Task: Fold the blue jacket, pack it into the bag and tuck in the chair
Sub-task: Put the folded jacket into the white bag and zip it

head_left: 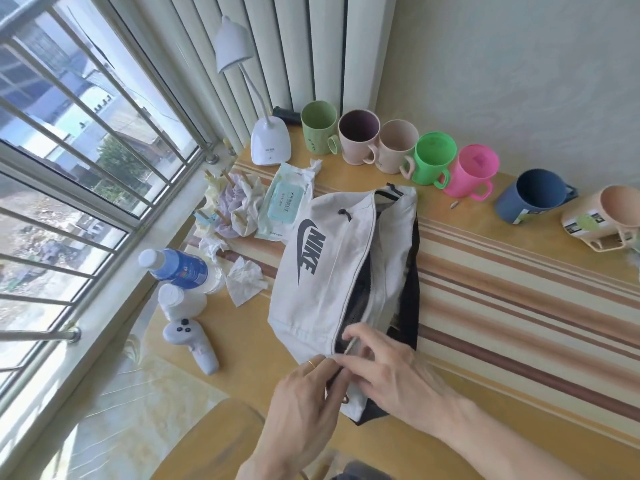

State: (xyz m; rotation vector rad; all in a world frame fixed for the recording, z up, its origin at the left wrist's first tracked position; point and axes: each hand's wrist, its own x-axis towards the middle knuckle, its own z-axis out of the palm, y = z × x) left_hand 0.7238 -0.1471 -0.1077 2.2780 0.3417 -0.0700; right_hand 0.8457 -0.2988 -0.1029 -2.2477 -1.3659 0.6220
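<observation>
A white bag (322,271) with a black logo and black mesh panels lies on the striped table (519,306), its zipper partly open along the middle. My left hand (304,407) pinches the bag's near end beside the zipper. My right hand (391,368) holds the zipper pull at that same end, fingers curled over it. No blue jacket shows outside the bag; dark fabric shows through the opening. A rounded yellow-brown chair back (207,441) sits at the bottom edge, below my left hand.
A row of coloured mugs (434,157) lines the far wall. A white desk lamp (268,140), a wipes pack (285,202), crumpled tissues (244,282), a bottle (180,270) and a white controller (194,344) crowd the window side to the left.
</observation>
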